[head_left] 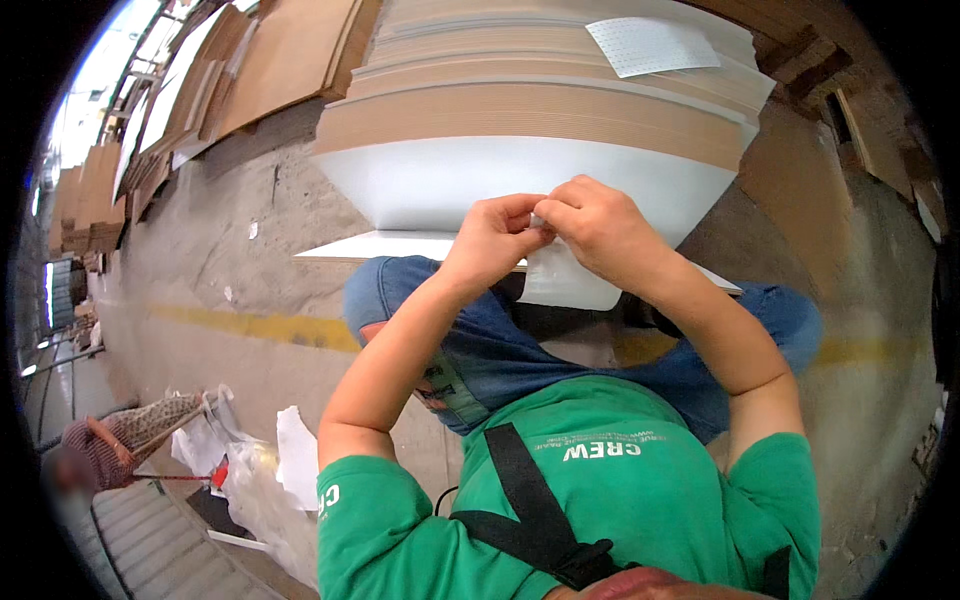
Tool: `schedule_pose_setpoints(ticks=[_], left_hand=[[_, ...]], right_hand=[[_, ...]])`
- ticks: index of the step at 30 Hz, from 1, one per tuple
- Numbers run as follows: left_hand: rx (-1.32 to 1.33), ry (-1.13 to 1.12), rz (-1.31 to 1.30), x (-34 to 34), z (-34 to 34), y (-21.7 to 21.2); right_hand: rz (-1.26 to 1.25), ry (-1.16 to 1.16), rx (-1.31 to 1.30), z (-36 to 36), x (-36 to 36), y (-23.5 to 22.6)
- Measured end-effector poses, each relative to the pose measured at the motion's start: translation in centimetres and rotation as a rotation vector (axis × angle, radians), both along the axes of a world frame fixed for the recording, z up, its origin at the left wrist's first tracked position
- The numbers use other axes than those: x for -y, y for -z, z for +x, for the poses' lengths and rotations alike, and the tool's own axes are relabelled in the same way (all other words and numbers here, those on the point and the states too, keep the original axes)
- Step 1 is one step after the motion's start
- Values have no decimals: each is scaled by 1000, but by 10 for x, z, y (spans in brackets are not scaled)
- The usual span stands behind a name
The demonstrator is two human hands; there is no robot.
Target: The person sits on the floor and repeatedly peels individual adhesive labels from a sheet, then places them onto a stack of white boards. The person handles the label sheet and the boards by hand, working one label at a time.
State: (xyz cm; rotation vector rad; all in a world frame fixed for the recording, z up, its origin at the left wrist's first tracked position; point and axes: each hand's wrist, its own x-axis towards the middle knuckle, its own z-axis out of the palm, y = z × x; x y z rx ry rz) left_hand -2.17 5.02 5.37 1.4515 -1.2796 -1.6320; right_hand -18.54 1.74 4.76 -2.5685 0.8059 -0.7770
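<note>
In front of my lap, my left hand (494,240) and my right hand (606,225) meet with fingertips pinched together. Between them hangs a thin whitish sheet (568,280), gripped at its top edge; whether it is paper or plastic film I cannot tell. Just beyond my hands stands a large stack of brown boards (530,115), its nearest face a white panel (420,180). A flat white board (375,245) lies low in front of the stack, partly hidden by my arms and knees.
A dotted white paper (655,47) rests on the stack. More brown boards (285,60) lean at the far left. At the lower left, a person (110,440) is near crumpled clear plastic (265,500). A yellow line (250,323) crosses the concrete floor.
</note>
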Motion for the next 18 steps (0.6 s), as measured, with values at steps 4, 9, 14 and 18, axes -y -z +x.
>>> schedule_pose_setpoints(ticks=[4,9,14,18], left_hand=[[-135,-21,130,4,9,11],[-261,-64,240,5,24,13],[-178,-10,76,19,52,5],[185,-384,-295,45,145,5]], right_hand=[[-134,35,-81,4,-6,4],[-193,35,-74,19,-10,8],[739,-33,300,10,3,7],[1276,117,835,-13,37,6]])
